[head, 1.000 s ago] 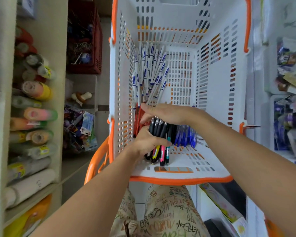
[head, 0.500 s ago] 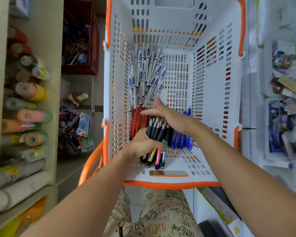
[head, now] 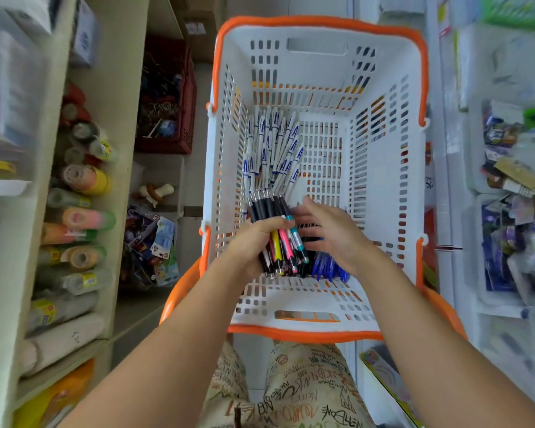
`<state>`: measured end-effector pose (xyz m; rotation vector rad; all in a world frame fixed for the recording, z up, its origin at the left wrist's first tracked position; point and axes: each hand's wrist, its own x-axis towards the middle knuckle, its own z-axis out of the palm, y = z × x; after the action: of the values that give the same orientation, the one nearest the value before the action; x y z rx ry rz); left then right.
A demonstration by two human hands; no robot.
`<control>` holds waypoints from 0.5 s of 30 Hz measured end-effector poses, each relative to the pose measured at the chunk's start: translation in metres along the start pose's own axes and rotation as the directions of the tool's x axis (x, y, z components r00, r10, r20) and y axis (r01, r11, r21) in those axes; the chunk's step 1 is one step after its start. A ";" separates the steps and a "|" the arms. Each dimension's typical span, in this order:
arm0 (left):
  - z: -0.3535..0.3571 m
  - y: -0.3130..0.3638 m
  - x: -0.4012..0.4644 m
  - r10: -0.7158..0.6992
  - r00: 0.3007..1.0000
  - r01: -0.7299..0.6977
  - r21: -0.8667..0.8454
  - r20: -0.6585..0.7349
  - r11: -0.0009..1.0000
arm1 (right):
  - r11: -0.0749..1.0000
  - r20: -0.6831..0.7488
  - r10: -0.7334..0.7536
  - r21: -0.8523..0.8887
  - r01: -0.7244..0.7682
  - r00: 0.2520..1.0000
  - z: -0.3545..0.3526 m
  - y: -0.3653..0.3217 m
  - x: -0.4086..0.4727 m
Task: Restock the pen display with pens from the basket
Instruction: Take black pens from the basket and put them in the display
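- My left hand (head: 254, 242) is curled tight round a bundle of black pens (head: 275, 233), their coloured ends pink, yellow and teal, held over the near end of the white basket (head: 383, 180).
- My right hand (head: 331, 233) is spread, fingers loose and straight, just beside the bundle; whether the fingertips touch it I cannot tell.
- Under my right hand lie blue pens (head: 328, 267) on the basket floor.
- Further in, white pens (head: 272, 152) lean against the left wall; each carries a blue mark like the letter A.
- The basket has an orange rim and handles (head: 322, 21).
- To my left, shelves hold rolls of tape (head: 81, 177); a red crate (head: 167, 97) stands beyond.
- My printed trousers (head: 291, 390) show scrawled lettering, too broken to read.
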<state>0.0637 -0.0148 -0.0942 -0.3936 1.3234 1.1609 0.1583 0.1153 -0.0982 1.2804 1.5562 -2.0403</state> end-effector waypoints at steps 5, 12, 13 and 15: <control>0.005 0.021 -0.055 0.019 0.997 -0.011 -0.117 0.069 0.993 | 0.994 0.094 -0.083 0.074 0.077 0.992 0.023 -0.040 -0.036; -0.051 0.015 -0.171 0.246 0.969 -0.235 -0.464 -0.038 0.854 | 0.959 0.203 -0.230 -0.118 0.257 0.952 0.134 -0.104 -0.092; -0.064 0.010 -0.188 0.279 0.958 -0.276 -0.504 -0.072 0.818 | 0.948 0.226 -0.261 -0.125 0.294 0.938 0.158 -0.109 -0.102; -0.091 -0.001 -0.224 0.341 0.928 -0.362 -0.586 -0.151 0.725 | 0.931 0.260 -0.297 -0.133 0.339 0.919 0.208 -0.111 -0.123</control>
<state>0.0540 -0.1836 0.0788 -0.6426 1.0447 1.9255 0.0550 -0.0598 0.0741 0.7251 1.8761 -2.0880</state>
